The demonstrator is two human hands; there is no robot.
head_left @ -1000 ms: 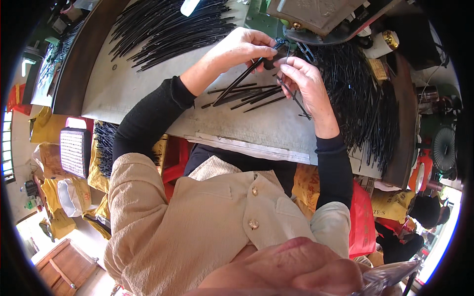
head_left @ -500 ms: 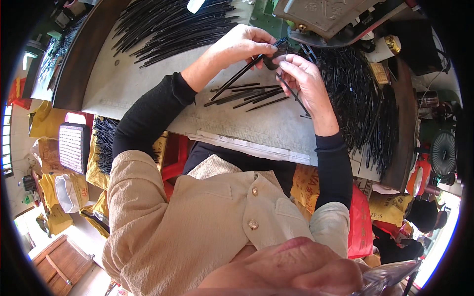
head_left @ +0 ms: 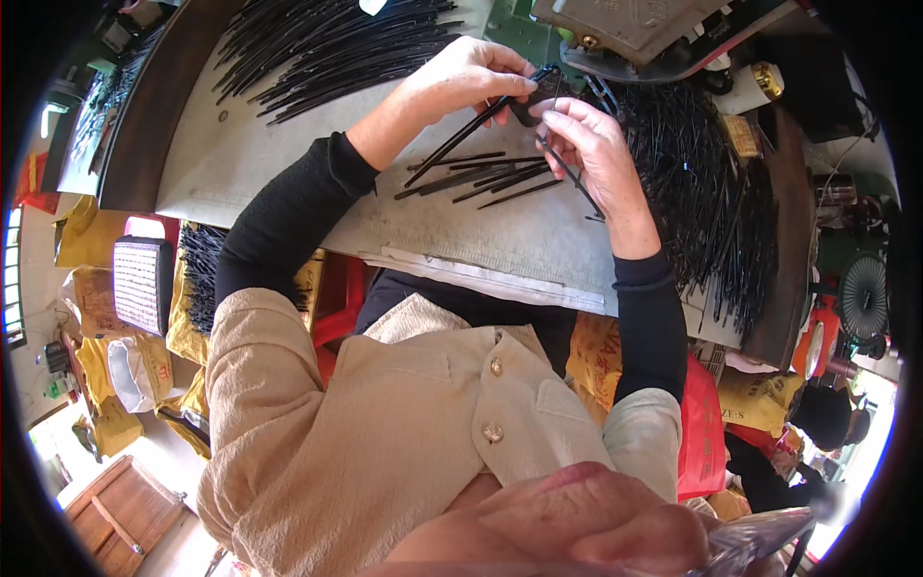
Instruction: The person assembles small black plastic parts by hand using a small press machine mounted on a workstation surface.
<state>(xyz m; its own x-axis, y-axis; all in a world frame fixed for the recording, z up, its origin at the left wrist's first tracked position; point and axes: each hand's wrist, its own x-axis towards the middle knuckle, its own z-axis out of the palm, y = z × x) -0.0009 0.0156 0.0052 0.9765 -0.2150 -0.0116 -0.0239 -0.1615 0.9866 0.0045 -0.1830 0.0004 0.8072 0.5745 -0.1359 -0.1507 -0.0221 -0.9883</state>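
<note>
My left hand (head_left: 471,81) is closed on a black strip (head_left: 448,146), pinching it near its far end; the strip slants down to the left over the table. Just right of it, my right hand (head_left: 594,146) pinches another thin black strip (head_left: 573,175) between thumb and fingers, its tail hanging toward my wrist. Both sets of fingertips are close together, beside the lower edge of a grey-and-green machine (head_left: 615,34). Whether the two strips touch there cannot be made out. Below my hands, several loose black strips (head_left: 495,179) lie on the pale tabletop (head_left: 461,236).
A wide pile of black strips (head_left: 332,58) covers the table's far left. Another dense, tangled heap (head_left: 716,207) fills the right side. A white spool-like thing (head_left: 750,94) stands near the machine. Yellow bags (head_left: 115,423) and a red stool (head_left: 338,308) are below table level.
Both hands have shifted very slightly upward in the picture, keeping their pinch on the strips. The view has moved a little. The loose strips on the table lie a little differently.
</note>
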